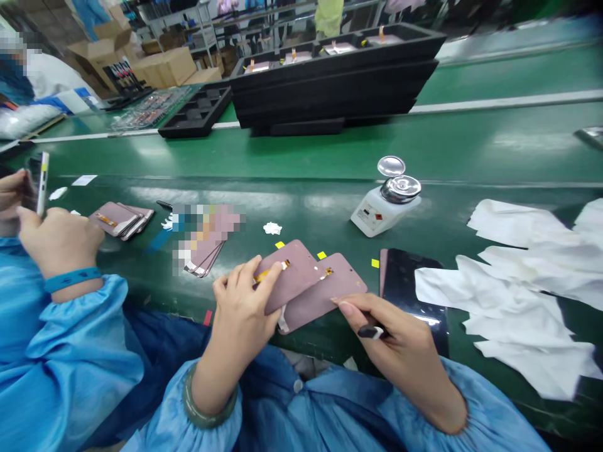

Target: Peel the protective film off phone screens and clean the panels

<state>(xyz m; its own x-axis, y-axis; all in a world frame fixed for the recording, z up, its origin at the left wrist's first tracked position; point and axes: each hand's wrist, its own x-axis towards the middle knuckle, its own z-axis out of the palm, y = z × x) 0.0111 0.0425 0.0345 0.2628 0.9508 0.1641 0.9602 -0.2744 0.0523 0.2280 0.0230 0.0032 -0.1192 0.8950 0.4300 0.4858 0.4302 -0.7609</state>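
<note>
My left hand is closed over a pinkish-backed phone screen panel with an orange flex cable, tilted above a second screen panel. My right hand is closed, with a dark pen-like tool tucked in its fingers. The thumb and index fingertips of that hand meet at the near edge of the second panel; whether they grip it or something small there, I cannot tell. Yellow tabs stick out from the far edges of both panels. A dark glossy panel lies right of my right hand.
A white dispenser bottle with its metal lid raised stands beyond my hands. White cloths spread at right. More panels and a crumpled white scrap lie left. Black trays are stacked behind. A co-worker's hand is at left.
</note>
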